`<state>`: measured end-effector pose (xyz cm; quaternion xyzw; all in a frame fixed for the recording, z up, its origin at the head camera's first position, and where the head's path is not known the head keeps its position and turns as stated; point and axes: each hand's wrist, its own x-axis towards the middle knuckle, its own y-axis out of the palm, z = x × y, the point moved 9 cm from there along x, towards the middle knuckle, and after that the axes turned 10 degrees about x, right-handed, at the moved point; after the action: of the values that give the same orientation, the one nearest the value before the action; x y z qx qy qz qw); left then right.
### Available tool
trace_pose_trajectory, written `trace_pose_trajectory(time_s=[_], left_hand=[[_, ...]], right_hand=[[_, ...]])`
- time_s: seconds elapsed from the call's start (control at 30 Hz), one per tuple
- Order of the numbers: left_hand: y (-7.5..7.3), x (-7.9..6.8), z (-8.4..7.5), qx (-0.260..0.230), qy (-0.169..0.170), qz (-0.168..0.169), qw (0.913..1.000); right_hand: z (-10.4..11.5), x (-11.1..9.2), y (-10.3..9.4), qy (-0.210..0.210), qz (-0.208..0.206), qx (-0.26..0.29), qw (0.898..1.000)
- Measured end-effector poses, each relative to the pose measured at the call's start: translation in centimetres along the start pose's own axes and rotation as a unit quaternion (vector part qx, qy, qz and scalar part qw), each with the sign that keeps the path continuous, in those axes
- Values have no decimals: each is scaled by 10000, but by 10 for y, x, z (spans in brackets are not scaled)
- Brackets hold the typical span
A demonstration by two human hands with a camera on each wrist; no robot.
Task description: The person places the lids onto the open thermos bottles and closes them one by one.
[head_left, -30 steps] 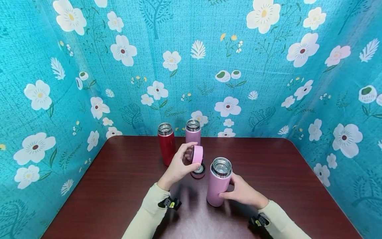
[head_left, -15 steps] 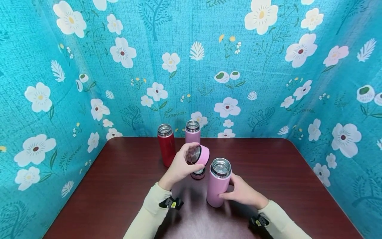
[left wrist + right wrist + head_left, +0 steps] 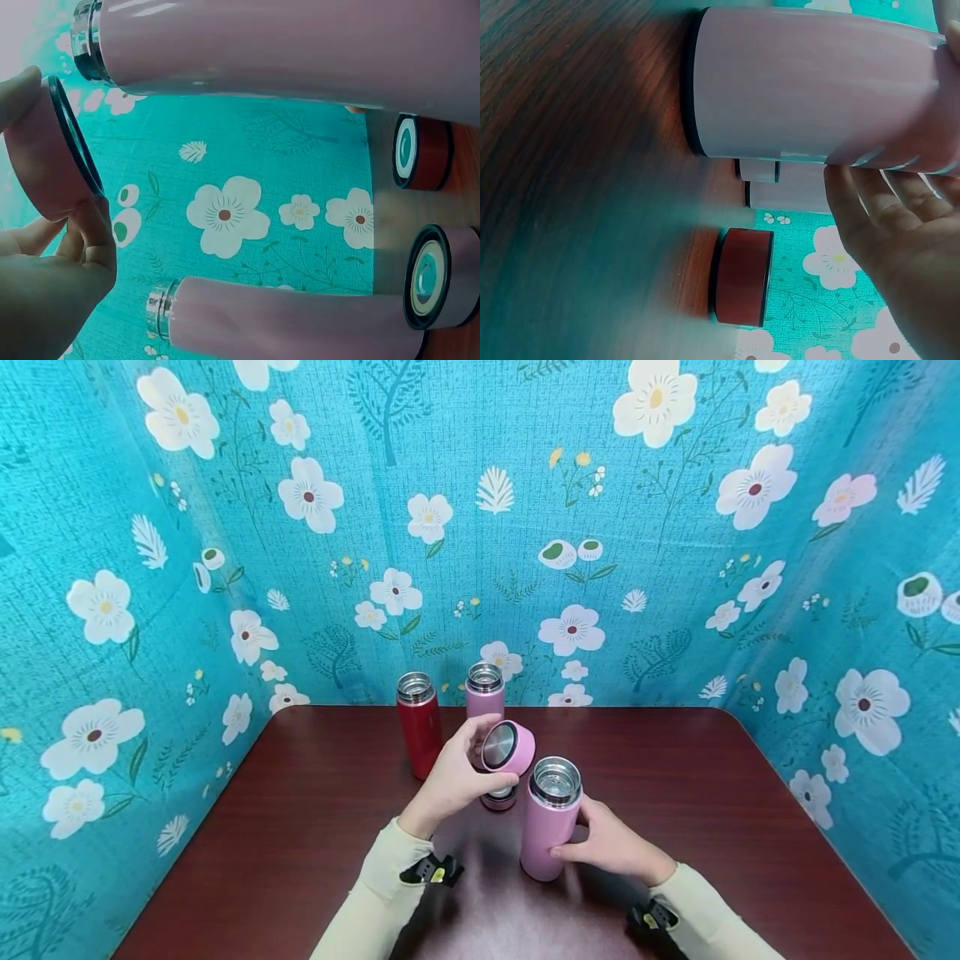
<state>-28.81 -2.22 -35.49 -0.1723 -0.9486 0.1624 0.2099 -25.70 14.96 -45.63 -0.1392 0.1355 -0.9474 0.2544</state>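
Observation:
Between thumb and fingers my left hand (image 3: 450, 781) pinches a pink bottle lid (image 3: 516, 750), tilted so its metal underside partly faces me. That lid is just left of and above the mouth of a lidless pink thermos bottle (image 3: 546, 835), apart from it. My right hand (image 3: 611, 843) grips this bottle from its right side; it stands upright on the table. In the left wrist view, the pinched lid (image 3: 52, 154) faces the bottle's steel neck. Another pink lid (image 3: 498, 800) lies on the table, partly hidden below my left hand.
Behind my left hand stand a lidless red thermos bottle (image 3: 420, 727) and a second lidless pink thermos bottle (image 3: 484, 692). A red lid (image 3: 742, 277) lies on the table in the right wrist view. The dark wooden table (image 3: 315, 843) meets a flowered blue cloth (image 3: 480, 593).
The lid in my left hand has turned, showing more of its underside, and has moved slightly right toward the held bottle. My right hand and its bottle have stayed in place.

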Motion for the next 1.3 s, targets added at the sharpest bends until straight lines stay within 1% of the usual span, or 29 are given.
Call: trace_pose_trajectory(time_s=[0.07, 0.13, 0.27, 0.37, 0.53, 0.6, 0.83, 0.97, 1.03, 1.17, 1.27, 1.3], left_hand=[[0, 0, 1, 26, -16, -66, 10000], [0, 0, 0, 23, 50, -104, 9999], [1, 0, -7, 128, 372, -110, 9992], [3, 0, -11, 232, 489, -43, 9985], [9, -1, -14, 67, 358, 188, 9992], [12, -1, -16, 23, 369, 261, 9990], [22, -1, -24, 13, 655, 402, 9970], [29, 0, -29, 14, 830, 469, 9954], [32, 0, -31, 90, 943, 479, 9943], [34, -2, -51, 285, 867, 551, 9943], [31, -3, -65, 438, 719, 603, 9946], [31, -3, -66, 495, 715, 615, 9943]], right_hand=[[1, 0, 1, 30, 2, 83, 10000], [1, 0, 1, 34, -2, 122, 9999], [2, -1, 2, 1, 100, 189, 9998], [1, -2, 3, -16, 234, 240, 9994], [-2, -2, 3, 37, 319, 269, 9991], [-3, -3, 2, 74, 305, 291, 9991], [-6, -6, 1, 155, 337, 320, 9988], [-4, -6, -1, 48, 350, 300, 9989], [-2, -6, -1, -30, 380, 274, 9989], [-2, -6, 0, -65, 404, 245, 9989], [-3, -5, 1, -41, 386, 258, 9989], [-3, -5, 1, -51, 389, 264, 9989]])
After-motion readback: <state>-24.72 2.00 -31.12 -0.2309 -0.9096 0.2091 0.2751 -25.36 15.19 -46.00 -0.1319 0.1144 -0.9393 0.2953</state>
